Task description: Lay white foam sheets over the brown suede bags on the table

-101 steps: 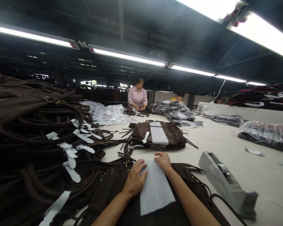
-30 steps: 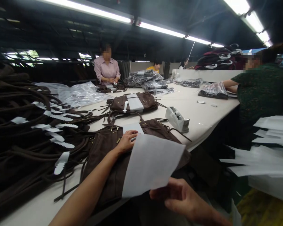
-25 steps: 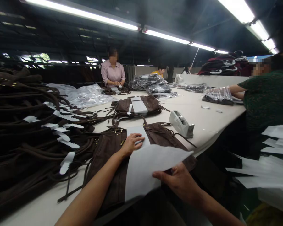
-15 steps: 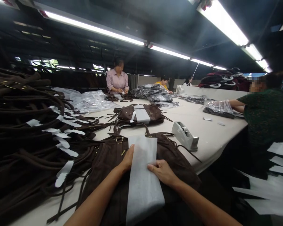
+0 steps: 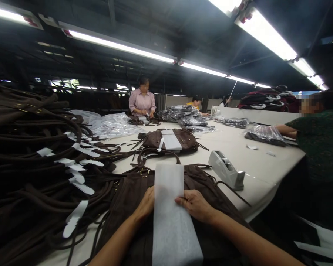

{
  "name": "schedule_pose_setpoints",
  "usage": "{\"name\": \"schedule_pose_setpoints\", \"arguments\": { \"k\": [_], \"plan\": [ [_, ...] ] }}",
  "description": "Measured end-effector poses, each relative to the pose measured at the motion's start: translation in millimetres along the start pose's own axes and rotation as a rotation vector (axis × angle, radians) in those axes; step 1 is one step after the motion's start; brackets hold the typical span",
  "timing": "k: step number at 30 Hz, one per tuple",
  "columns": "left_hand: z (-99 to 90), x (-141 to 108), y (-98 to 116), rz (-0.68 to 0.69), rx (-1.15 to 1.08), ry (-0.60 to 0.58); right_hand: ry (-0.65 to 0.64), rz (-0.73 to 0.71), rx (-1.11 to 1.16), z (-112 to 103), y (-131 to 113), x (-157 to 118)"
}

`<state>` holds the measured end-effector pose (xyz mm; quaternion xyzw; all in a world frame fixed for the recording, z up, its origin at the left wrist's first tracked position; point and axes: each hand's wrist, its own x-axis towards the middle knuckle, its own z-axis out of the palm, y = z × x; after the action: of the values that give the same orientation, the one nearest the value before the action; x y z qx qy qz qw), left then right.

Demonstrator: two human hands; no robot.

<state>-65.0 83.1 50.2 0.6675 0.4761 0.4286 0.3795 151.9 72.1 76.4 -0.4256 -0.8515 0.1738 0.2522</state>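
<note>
Softly, both hands (image 5: 172,207) press white foam sheet (image 5: 173,218) onto suede handbag (image 5: 152,195).

Hmm, "both hands" needs one point per hand for clarity.

Softly, left hand (image 5: 145,204) and right hand (image 5: 195,205) flatten white foam sheet (image 5: 173,218) on suede handbag (image 5: 127,203).

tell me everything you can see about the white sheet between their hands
The white sheet is a long, plain rectangular strip with straight edges, thin and soft-looking like foam wrap. It lies flat lengthwise down the middle of a dark brown suede-look handbag. Its far end sits near the bag's brass buckles, and its near end reaches the bottom of the view. The left hand meets its left edge, and the right hand rests on its right edge.
</note>
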Motion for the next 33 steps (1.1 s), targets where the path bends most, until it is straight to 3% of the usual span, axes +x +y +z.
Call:
{"name": "schedule_pose_setpoints", "arguments": {
  "k": [5,10,19,25,28,31,33],
  "plan": [
    [-0.3,-0.2,13.1,-0.175,-0.143,0.114,-0.027,0.109,0.036,16.2,10.4,4.5],
    [1.5,-2.8,23.6,-0.28,-0.327,0.059,0.088,0.131,-0.004,28.3,7.6,10.0],
    [14.9,0.8,8.8,-0.282,0.107,0.167,0.31,0.261,0.222,30.6,16.2,6.9],
    [22.4,1.5,18.7,-0.292,0.294,0.234,0.346,0.357,-0.054,32.8,10.4,10.9],
    [28.7,-1.9,17.6,-0.138,0.556,0.278,0.31,0.397,-0.159,31.0,9.9,14.8],
    [33.6,-3.9,11.7,0.25,0.859,0.339,0.286,0.434,-0.183,28.0,13.2,19.3],
    [36.2,-1.9,6.5,0.475,0.933,0.249,0.271,0.447,-0.175,26.4,16.9,23.5]
  ]
}}
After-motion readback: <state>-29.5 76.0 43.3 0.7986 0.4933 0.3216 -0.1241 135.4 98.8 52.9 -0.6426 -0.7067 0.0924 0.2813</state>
